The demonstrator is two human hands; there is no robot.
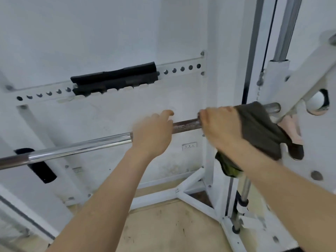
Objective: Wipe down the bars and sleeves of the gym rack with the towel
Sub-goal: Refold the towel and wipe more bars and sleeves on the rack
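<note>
Limp towel on a stiff, heavy steel bar
Left hand (152, 132) lies over the bar (81, 147), too blurred to tell its grip; just to its right, the right hand (221, 127) clamps the towel (258, 128) round the grippy knurling, not the slick chrome

Bar (72, 150) clear left of left hand (152, 131). Short bare gap to right hand (221, 128). Beyond it, towel (258, 128) and white bracket (294, 82) crowd the bar end.

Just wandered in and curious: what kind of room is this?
Most likely a small gym or home workout room: a chrome barbell spans a white weight rack with pin holes, and a cable runs beside a guide rod.
</note>
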